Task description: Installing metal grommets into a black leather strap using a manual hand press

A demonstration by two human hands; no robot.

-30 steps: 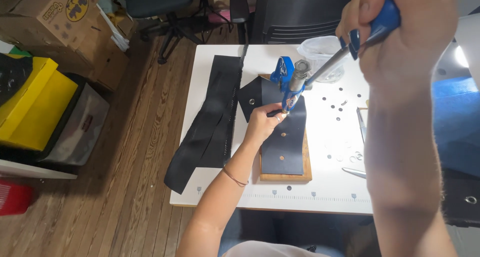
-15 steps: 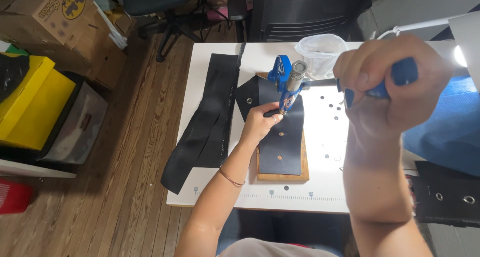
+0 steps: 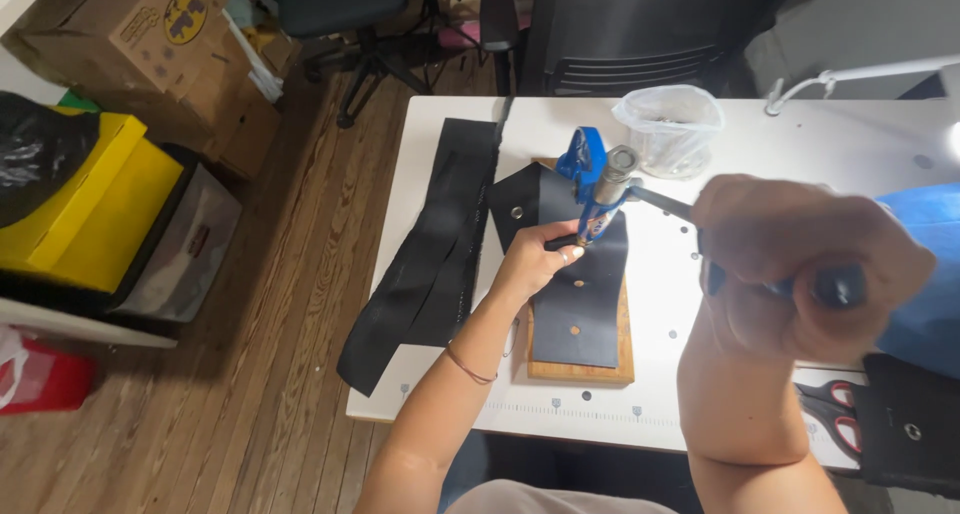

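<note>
Both hands are closed, the left hand (image 3: pixel 535 264) pinching the blue punch (image 3: pixel 597 199) upright on black leather (image 3: pixel 580 304), the right hand (image 3: pixel 800 269) gripping the hammer (image 3: pixel 622 164), which should land squarely.

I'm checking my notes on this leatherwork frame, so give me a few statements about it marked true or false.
1. The left hand steadies a blue punch tool on the black strap. True.
2. The right hand holds red-handled scissors. False: it grips a hammer; the scissors lie on the table.
3. The strap lies on a wooden board. True.
4. The clear plastic bag sits on the floor. False: it stands on the table.
</note>
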